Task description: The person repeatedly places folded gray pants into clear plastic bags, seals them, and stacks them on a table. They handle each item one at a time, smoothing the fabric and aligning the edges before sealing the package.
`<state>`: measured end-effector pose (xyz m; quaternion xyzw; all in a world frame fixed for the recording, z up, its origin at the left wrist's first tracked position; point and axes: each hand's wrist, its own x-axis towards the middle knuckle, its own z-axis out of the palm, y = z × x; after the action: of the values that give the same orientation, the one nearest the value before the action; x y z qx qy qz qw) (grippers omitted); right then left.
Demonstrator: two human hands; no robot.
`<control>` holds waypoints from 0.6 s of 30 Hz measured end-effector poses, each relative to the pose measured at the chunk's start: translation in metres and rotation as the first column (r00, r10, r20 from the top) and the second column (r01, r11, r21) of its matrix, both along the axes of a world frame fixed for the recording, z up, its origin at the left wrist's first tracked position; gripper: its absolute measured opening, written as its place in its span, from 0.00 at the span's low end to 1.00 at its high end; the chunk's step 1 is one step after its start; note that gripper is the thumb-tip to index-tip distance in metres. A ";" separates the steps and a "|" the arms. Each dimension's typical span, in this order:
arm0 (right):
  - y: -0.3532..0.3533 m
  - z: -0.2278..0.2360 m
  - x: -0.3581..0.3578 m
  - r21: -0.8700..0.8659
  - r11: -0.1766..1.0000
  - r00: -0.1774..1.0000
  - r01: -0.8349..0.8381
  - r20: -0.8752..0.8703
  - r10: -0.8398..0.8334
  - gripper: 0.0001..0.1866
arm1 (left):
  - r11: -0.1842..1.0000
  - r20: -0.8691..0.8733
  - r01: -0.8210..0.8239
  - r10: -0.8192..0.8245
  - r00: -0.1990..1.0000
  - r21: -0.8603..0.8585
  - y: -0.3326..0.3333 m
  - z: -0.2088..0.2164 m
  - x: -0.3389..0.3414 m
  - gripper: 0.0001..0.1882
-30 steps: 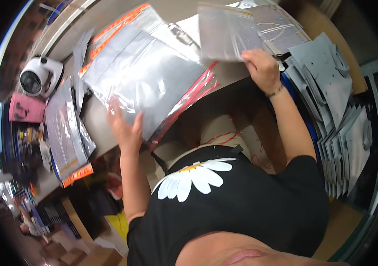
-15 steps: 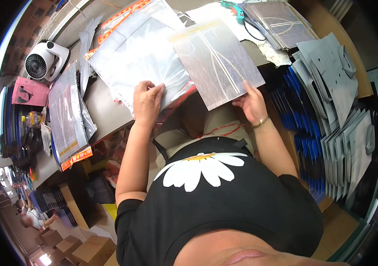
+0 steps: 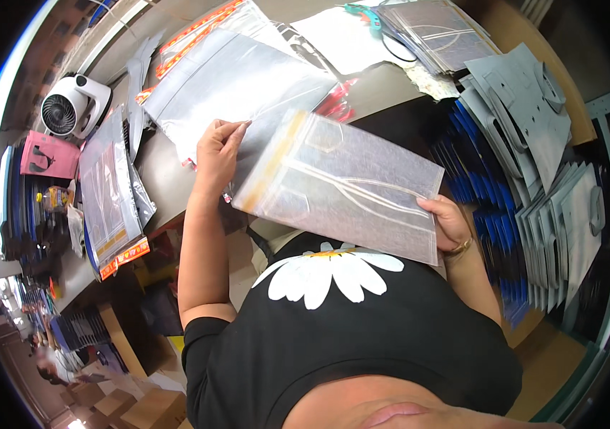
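Grey bench [image 3: 169,179] carries a stack of clear bags [image 3: 240,79], a white fan [image 3: 69,111] and grey felt bags [image 3: 526,93]. Right hand [image 3: 448,222] grips one edge of a clear pouch [image 3: 348,182] held over the lap; a pale felt piece with looping handles shows inside. Left hand [image 3: 215,150] pinches a flap of the stack, fingers pressed together. Right fingers are hidden beneath the pouch.

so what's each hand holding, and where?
Right hand grips the clear packed bag at its right edge; left hand pinches its upper-left corner.
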<state>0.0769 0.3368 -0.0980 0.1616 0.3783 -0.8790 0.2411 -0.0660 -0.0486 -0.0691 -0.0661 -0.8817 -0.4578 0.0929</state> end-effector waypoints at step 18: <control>-0.019 0.008 0.000 0.084 0.988 0.978 0.127 -0.175 -0.111 0.18 | 0.991 -0.010 0.101 -0.102 0.995 -0.093 -0.002 0.006 0.001 0.08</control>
<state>0.0765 0.3176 -0.0901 0.1199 0.4284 -0.8835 0.1471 -0.0649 -0.0505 -0.0631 -0.1185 -0.8968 -0.4201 0.0726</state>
